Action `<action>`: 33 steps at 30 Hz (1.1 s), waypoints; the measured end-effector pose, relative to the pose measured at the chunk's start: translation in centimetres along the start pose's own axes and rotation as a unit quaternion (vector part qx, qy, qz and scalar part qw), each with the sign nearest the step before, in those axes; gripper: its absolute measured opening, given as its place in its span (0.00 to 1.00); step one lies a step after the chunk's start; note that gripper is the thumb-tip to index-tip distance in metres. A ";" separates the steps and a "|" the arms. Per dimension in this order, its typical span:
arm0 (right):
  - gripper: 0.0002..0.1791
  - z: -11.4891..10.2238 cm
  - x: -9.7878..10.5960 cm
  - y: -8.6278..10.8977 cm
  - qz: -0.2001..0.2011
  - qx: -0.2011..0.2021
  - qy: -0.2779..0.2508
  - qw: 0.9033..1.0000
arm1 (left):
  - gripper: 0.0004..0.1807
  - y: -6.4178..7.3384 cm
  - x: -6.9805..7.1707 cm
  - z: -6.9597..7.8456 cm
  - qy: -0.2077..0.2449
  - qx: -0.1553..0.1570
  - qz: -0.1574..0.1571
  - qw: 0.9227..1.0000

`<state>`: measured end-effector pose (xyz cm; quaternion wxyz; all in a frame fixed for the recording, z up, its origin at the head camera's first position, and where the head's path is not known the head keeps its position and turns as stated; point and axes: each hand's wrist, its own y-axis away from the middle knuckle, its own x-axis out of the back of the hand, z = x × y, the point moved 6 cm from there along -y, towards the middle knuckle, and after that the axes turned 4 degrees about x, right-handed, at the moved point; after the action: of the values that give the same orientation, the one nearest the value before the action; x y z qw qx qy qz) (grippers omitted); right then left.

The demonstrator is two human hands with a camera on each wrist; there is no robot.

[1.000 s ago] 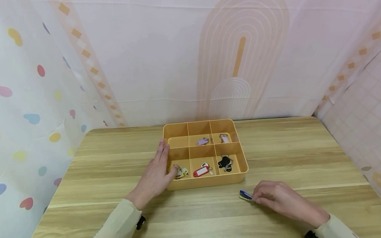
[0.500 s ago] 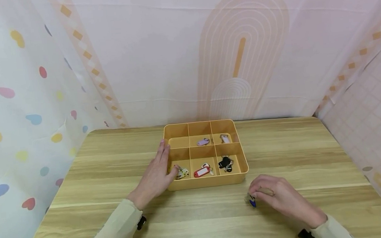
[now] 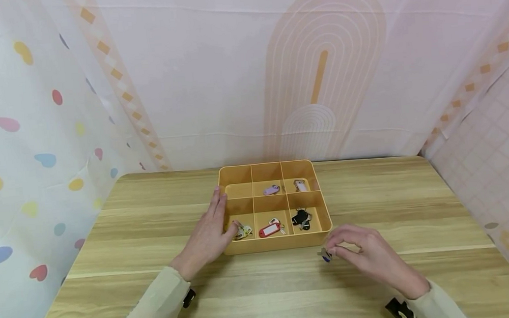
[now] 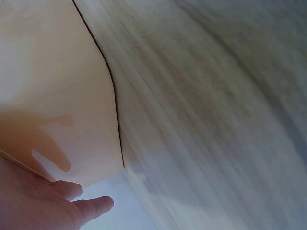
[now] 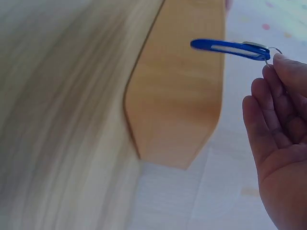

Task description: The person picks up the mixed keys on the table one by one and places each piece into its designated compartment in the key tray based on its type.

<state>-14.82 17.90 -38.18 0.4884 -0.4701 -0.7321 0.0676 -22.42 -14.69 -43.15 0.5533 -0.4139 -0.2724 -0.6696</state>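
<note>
An orange tray [image 3: 275,243] divided into several compartments stands on the wooden table. My left hand [image 3: 206,234] rests on its left side, fingers extended along the rim and thumb over the front left compartment. To the right of the tray's front, my right hand [image 3: 367,252] pinches the ring of a blue key tag [image 5: 230,49] between thumb and fingertips, with the tag hanging just above the table. Keys with a red key tag [image 3: 269,229] lie front middle, black-headed keys [image 3: 301,218] front right. A lilac key tag [image 3: 271,190] and a white key tag [image 3: 300,186] lie in back compartments.
Keys with a pale yellow-green tag [image 3: 244,230] lie in the front left compartment, partly behind my left thumb. The wooden table [image 3: 385,194] reaches back to a patterned curtain [image 3: 213,83], with more patterned cloth on both sides.
My right hand has lifted the blue key tag and moved it a little left and toward the tray; the tag has swung round to hang down. My left hand and the tray stay put.
</note>
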 end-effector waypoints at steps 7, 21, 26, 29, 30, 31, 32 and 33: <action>0.18 -0.7 0.4 -1.7 0.018 -0.003 0.001 1.000 | 0.44 0.1 0.0 -0.1 -0.001 0.000 0.000 1.000; 0.16 -1.8 2.0 -5.7 0.053 -0.011 -0.029 0.998 | 0.44 0.1 0.0 0.0 0.000 -0.001 0.003 1.000; 0.14 -2.1 2.1 -6.9 0.064 -0.010 -0.033 0.997 | 0.44 0.1 0.0 0.0 -0.001 0.000 0.002 1.000; 0.13 -2.2 2.2 -7.7 0.071 -0.009 -0.037 0.997 | 0.44 0.1 0.0 0.1 0.001 0.001 0.001 1.000; 0.13 -2.2 2.2 -8.0 0.073 -0.009 -0.038 0.997 | 0.44 0.1 0.0 0.1 0.000 0.001 0.001 1.000; 0.13 -2.3 2.2 -8.3 0.074 -0.008 -0.042 0.996 | 0.44 0.1 0.0 0.1 0.000 0.001 0.001 1.000; 0.13 -2.3 2.2 -8.6 0.076 -0.006 -0.046 0.996 | 0.44 0.1 0.0 0.1 -0.001 0.001 0.001 1.000; 0.14 -2.3 2.3 -8.9 0.078 -0.005 -0.048 0.996 | 0.44 0.1 0.0 0.1 0.000 0.001 0.001 1.000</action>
<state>-18.76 13.88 -30.55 0.4436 -0.5245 -0.7160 0.1244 -22.27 -14.65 -43.10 0.5544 -0.4140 -0.2726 -0.6685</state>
